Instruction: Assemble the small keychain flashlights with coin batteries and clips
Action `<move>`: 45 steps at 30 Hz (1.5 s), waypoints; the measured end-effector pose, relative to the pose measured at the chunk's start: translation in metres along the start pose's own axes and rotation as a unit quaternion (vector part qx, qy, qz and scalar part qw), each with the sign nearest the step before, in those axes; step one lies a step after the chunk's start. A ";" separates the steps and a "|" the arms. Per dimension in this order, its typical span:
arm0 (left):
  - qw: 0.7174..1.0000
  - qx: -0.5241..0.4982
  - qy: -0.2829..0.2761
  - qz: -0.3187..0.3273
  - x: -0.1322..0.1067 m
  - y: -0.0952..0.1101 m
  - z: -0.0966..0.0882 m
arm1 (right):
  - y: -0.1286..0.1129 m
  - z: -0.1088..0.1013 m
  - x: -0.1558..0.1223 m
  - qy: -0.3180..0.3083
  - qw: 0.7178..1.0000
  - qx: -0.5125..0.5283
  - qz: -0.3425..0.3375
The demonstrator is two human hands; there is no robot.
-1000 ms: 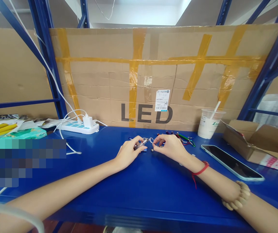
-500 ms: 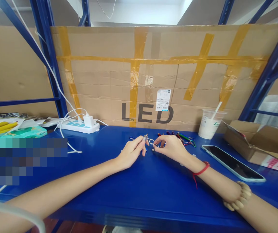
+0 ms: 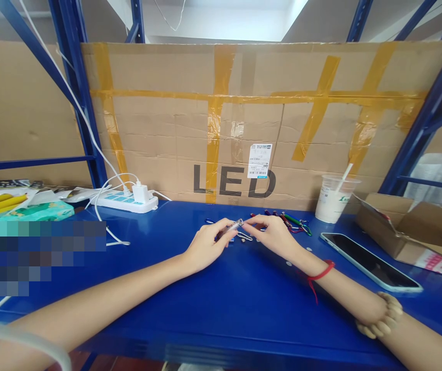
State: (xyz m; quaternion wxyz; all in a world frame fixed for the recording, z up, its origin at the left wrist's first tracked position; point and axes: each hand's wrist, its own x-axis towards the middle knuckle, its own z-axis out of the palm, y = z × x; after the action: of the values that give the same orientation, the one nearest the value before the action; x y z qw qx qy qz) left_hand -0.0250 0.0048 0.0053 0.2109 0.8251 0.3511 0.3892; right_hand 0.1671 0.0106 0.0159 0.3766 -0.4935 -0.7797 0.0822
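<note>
My left hand [image 3: 211,242] is closed around a small silver metal tube [image 3: 235,225], its shiny end pointing up and to the right. The fingertips of my right hand [image 3: 273,232] are pinched together right by that end; whether they hold a small part cannot be made out. Below the fingers, a silver carabiner-like clip [image 3: 245,236] lies on the blue tabletop [image 3: 244,288] among small pieces partly hidden by my hands. Just behind my right hand lie several slim coloured items in red, purple and green [image 3: 292,219], with clips on them.
Right of my hands are a phone [image 3: 371,262], an open cardboard box [image 3: 410,226] and a plastic cup with a straw [image 3: 333,201]. At left stand a white power strip [image 3: 128,200] with cables and a green packet [image 3: 35,210]. A large cardboard sheet [image 3: 167,134] closes off the back.
The silver tube has tilted in my left hand and shows more of its length. My right fingers have left the silver clip and moved to the tube's end.
</note>
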 end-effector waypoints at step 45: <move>0.993 0.119 -0.013 0.018 -0.012 0.000 0.006 | -0.025 0.001 -0.010 -0.001 0.976 0.207 0.065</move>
State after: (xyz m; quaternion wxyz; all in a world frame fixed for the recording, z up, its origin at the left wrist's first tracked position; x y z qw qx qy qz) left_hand -0.0259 -0.0045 -0.0038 0.1088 0.8554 0.3775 0.3377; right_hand 0.1509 -0.0097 0.0225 0.4637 -0.4547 -0.7123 0.2663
